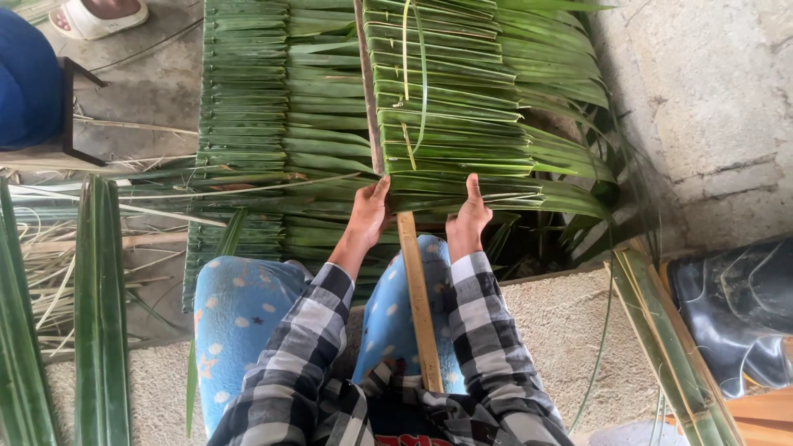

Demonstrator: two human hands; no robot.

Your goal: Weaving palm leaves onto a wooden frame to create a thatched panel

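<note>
We take the wooden stick (pixel 417 306) as our landmark: its long axis runs from our lap straight away from us, under the folded palm-leaf panel (pixel 450 124). Our left hand (pixel 368 216) sits just left of it, our right hand (pixel 468 221) just right, about equally near. Both press the panel's nearest leaf, fingers curled onto its edge; the grip underneath is hidden. The leaves lie crosswise to the stick, tips pointing right toward the concrete wall (pixel 710 99)
</note>
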